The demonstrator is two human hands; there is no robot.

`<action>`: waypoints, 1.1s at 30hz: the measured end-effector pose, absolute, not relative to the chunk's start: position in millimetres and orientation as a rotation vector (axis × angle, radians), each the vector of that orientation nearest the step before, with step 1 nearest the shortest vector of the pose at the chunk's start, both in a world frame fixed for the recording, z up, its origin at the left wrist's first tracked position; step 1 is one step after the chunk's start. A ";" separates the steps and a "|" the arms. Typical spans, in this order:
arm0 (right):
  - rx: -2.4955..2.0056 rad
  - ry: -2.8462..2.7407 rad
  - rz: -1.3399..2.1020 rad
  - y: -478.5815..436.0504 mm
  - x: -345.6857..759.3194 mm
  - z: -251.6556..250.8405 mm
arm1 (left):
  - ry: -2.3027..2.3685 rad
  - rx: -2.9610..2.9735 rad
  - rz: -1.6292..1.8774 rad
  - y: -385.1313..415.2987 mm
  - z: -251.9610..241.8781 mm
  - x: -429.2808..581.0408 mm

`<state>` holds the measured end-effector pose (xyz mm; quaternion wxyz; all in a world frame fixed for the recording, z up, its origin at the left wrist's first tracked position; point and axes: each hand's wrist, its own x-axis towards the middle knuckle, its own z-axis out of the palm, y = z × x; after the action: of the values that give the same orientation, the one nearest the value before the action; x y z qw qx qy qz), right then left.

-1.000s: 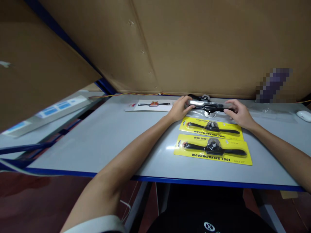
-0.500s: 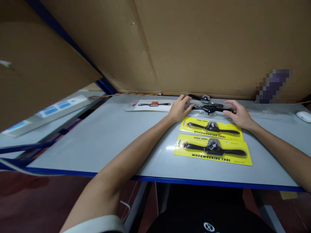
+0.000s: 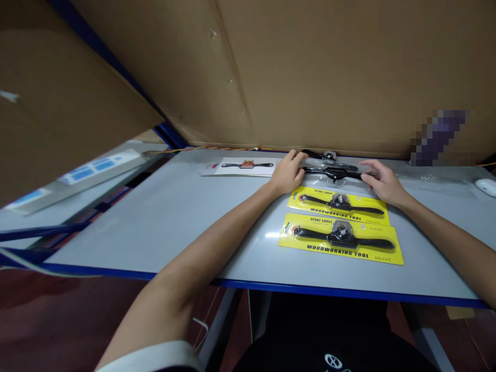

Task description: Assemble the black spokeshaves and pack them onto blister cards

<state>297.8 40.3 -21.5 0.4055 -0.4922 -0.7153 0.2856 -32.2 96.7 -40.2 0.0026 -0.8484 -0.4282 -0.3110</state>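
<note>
A black spokeshave (image 3: 334, 173) lies crosswise at the back of the table with clear plastic around it. My left hand (image 3: 287, 174) closes on its left end. At the right end, my right hand (image 3: 383, 182) pinches the handle and the plastic edge between thumb and fingers. Nearer to me lie two packaged spokeshaves on yellow cards, one card (image 3: 372, 217) just below the hands and a second card (image 3: 289, 239) in front of it. Behind the held one, another black spokeshave (image 3: 310, 154) with clear plastic is partly covered by my left fingers.
Left of my hands lies a white card (image 3: 228, 169) printed with a spokeshave. Clear plastic packaging (image 3: 430, 181) spreads to the right, near a white mouse (image 3: 485, 187). A cardboard wall (image 3: 329, 77) closes off the back. A white power strip (image 3: 96, 173) lies at the left.
My right hand has shifted slightly right along the handle, and my left thumb has drawn in a little. The spokeshave stays in about the same place.
</note>
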 end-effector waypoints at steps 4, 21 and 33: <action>-1.263 -1.803 0.686 39.1 296.4 -19.9 | -1.298 -2.701 -1.016 98.3 -42.3 -32.0; -1.274 -1.595 0.857 47.9 302.1 -24.2 | -1.858 -2.178 -0.695 127.3 -37.4 -112.1; -1.254 -1.577 0.888 48.9 303.5 -22.8 | -1.727 -2.026 -0.992 119.8 -34.0 -97.2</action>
<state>303.5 48.9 -22.8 0.4529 -0.5077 -0.6386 0.3596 -97.2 119.8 -34.0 0.1498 -0.7050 -0.6011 -0.3453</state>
